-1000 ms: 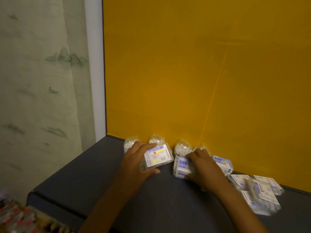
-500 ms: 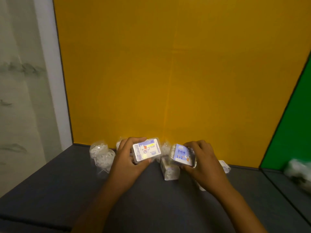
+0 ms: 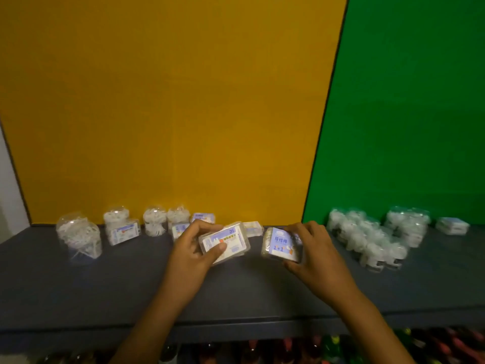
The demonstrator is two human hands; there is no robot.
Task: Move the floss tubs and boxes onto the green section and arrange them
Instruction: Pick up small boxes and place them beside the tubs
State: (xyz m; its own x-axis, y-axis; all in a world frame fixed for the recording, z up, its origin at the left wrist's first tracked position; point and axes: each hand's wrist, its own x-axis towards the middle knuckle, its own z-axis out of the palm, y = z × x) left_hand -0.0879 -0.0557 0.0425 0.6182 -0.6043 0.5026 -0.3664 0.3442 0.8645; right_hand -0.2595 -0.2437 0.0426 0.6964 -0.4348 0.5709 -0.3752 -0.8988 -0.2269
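at the far left of the dark grey, matte shelf (image 3: 78, 290), in front of the yellow panel (image 3: 168, 101), stands a clear round floss tub (image 3: 80, 239) packed with white picks, its plastic glossy and faintly blurred. just right of it a flat rectangular box (image 3: 123, 232) with a pale blue and white label leans against another round tub (image 3: 116, 215), and two more domed tubs (image 3: 154, 221) sit near the panel's foot with small labelled boxes beside them. the left hand (image 3: 193, 254) has its grip curled around a clear, flat rectangular floss box (image 3: 225, 242), thumb on the printed lid, held tilted just above the shelf. a small box (image 3: 252, 228) lies behind it by the panel. the right hand (image 3: 313, 254) pinches a second floss box (image 3: 281, 245), a squarer clear case with a blue label reading "1+1", fingers over its top edge and thumb beneath. both held boxes are still before the yellow part, near the seam. further right, before the green section (image 3: 409, 114), a cluster of clear round tubs (image 3: 367, 240) stands packed together, touching, with one flat box (image 3: 452, 225) apart at the far right.
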